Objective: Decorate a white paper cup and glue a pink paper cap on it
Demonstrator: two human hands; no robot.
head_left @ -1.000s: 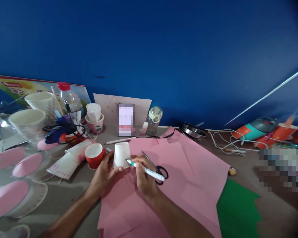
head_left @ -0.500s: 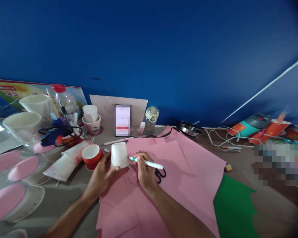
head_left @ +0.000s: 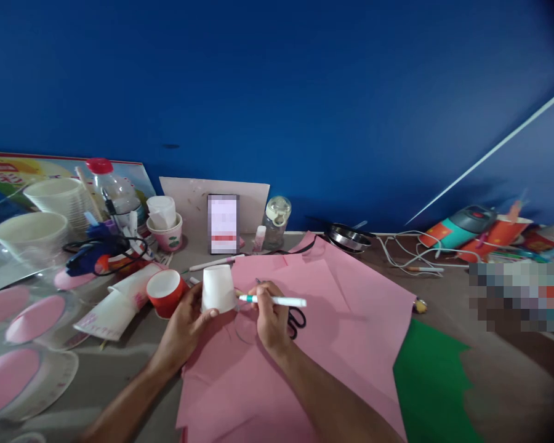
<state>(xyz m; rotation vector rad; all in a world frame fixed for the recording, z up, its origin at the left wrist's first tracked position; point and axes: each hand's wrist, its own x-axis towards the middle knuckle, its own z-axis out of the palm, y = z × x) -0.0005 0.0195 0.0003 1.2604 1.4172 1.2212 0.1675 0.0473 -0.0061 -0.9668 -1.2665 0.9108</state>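
White, plain and narrow end up, a tapered paper cup stands at the left edge of the overlapping pink paper sheets on the grey-brown bench. The left hand curls round its side, thumb pressed near the lower rim; the right hand pinches a slim white marker with a green band, its tip pointing at the cup, though whether they touch is too small to tell. No mark shows on the cup's visible wall. A faint curved line lies on the pink paper just beside the cup, and the sheet appears uncut along it. At the far left, shaped pink paper pieces are already in place against pale cups. Black-handled metal scissors lie partly hidden behind the right hand, unused, and a red paper cup with a white inside sits just beside the left hand.
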